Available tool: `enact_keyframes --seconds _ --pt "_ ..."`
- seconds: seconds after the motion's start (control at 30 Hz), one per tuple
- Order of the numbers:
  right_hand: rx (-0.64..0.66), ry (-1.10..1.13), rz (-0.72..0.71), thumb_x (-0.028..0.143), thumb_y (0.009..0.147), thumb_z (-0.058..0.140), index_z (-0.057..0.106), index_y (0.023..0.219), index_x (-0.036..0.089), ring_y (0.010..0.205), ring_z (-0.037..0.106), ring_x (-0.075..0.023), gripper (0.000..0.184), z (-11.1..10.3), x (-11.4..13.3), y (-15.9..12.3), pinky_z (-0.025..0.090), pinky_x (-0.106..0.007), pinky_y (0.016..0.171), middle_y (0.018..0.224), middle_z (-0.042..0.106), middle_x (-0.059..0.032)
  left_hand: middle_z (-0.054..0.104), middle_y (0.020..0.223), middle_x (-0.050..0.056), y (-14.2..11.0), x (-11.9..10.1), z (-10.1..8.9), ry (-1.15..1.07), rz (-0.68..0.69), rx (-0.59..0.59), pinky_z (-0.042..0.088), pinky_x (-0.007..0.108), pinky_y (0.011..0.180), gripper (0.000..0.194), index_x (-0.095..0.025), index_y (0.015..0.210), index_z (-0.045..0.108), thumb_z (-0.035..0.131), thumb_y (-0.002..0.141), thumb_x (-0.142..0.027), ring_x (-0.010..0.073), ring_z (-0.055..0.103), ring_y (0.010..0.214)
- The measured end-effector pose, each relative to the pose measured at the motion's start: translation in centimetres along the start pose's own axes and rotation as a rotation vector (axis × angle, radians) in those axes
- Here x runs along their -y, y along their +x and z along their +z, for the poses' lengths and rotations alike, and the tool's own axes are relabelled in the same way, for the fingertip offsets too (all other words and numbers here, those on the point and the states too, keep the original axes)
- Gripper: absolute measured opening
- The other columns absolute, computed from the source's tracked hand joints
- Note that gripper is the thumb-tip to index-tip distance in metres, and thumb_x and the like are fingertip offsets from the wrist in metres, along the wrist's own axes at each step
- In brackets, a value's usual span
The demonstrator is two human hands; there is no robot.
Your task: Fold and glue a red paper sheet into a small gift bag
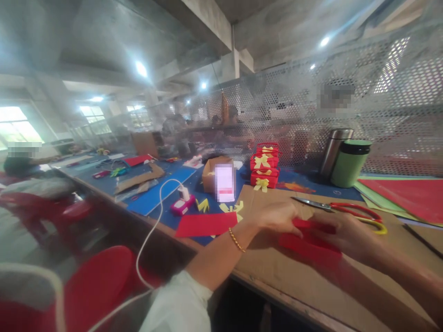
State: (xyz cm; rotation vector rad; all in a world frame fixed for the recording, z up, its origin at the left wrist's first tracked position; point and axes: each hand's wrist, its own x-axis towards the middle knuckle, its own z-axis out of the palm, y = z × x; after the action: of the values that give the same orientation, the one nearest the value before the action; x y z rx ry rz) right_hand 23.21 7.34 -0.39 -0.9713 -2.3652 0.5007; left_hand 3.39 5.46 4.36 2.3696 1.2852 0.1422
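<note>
A red folded paper piece (311, 244), box-like and somewhat blurred, is held between both hands just above the brown cardboard sheet (263, 263). My left hand (280, 216), below a beaded bracelet, has its fingers closed on the near-left end of the piece. From the other side my right hand (346, 233) grips its right part, with the fingertips partly hidden. Just beyond the right hand lie scissors (356, 212) with red and yellow handles, blades pointing left. A flat red strip (207, 224) rests to the left of my left forearm.
Stacked red boxes with yellow bows (264, 177) stand behind the cardboard. Left of them are a cardboard box (209, 175), yellow ribbon scraps (226, 207) and a pink power strip (183, 205) with a white cable. A green tumbler (349, 166) and coloured sheets (404, 198) are at right.
</note>
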Motion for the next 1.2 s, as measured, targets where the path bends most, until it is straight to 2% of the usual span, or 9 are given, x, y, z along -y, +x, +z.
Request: enact_keyframes --seconds 0.1,0.23,0.4,0.47,0.7,0.9,1.2 --pt "0.057 0.004 0.001 0.046 0.078 0.051 0.06 0.059 0.021 0.054 0.056 -0.0193 0.033 0.1 -0.4 -0.2 0.038 -0.029 0.051 0.057 0.061 -0.0038 0.044 0.051 -0.005 -0.5 0.0 0.2 -0.081 0.011 0.001 0.033 0.027 0.058 0.015 -0.015 0.069 0.067 0.072 0.08 -0.023 0.0107 0.045 0.056" --pt "0.053 0.03 -0.016 0.04 0.079 0.055 0.06 0.06 0.022 0.054 0.055 -0.0192 0.027 0.2 -0.6 -0.4 0.037 -0.03 0.051 0.057 0.06 -0.0028 0.044 0.053 -0.004 -1.1 -0.1 0.3 -0.072 -0.001 -0.011 0.032 0.029 0.06 0.014 -0.015 0.068 0.067 0.067 0.08 -0.022 0.0113 0.045 0.058" --pt "0.031 0.099 -0.044 0.037 0.081 0.06 0.054 0.057 0.024 0.052 0.049 -0.0191 0.028 0.1 -0.1 -0.6 0.035 -0.033 0.051 0.055 0.055 -0.003 0.049 0.059 -0.003 -0.9 -0.3 0.5 -0.083 0.012 -0.027 0.031 0.03 0.06 0.013 -0.015 0.068 0.066 0.063 0.08 -0.019 0.0118 0.045 0.061" --pt "0.064 0.083 -0.023 0.039 0.084 0.059 0.056 0.061 0.023 0.054 0.048 -0.0178 0.028 -0.2 0.3 -0.6 0.033 -0.032 0.053 0.058 0.057 -0.0025 0.044 0.056 -0.004 -0.6 -0.2 0.6 -0.12 -0.007 -0.019 0.029 0.03 0.059 0.018 -0.016 0.061 0.059 0.063 0.078 -0.02 0.0113 0.043 0.06" --pt "0.123 0.085 0.013 0.043 0.088 0.06 0.057 0.065 0.018 0.06 0.046 -0.0113 0.033 -1.2 1.2 -0.3 0.03 -0.025 0.056 0.061 0.054 0.002 0.042 0.057 -0.004 -0.3 0.5 0.2 -0.274 -0.02 0.039 0.025 0.029 0.055 0.023 -0.018 0.056 0.048 0.062 0.075 -0.02 0.0096 0.037 0.056" --pt "0.104 0.063 0.005 0.039 0.089 0.058 0.057 0.066 0.018 0.061 0.046 -0.0111 0.031 -1.3 1.3 -0.4 0.03 -0.025 0.057 0.063 0.056 0.0016 0.049 0.057 -0.003 -0.9 0.2 -0.4 -0.244 -0.049 0.071 0.028 0.028 0.053 0.012 -0.017 0.061 0.056 0.06 0.072 -0.021 0.0109 0.044 0.054" --pt "0.086 0.067 0.002 0.05 0.089 0.06 0.059 0.066 0.018 0.063 0.048 -0.0122 0.039 -1.1 1.0 -0.4 0.031 -0.025 0.058 0.065 0.057 0.0004 0.049 0.055 -0.002 -0.8 -0.1 -0.3 -0.274 -0.131 0.058 0.027 0.028 0.051 0.015 -0.017 0.057 0.053 0.063 0.068 -0.018 0.0102 0.044 0.051"
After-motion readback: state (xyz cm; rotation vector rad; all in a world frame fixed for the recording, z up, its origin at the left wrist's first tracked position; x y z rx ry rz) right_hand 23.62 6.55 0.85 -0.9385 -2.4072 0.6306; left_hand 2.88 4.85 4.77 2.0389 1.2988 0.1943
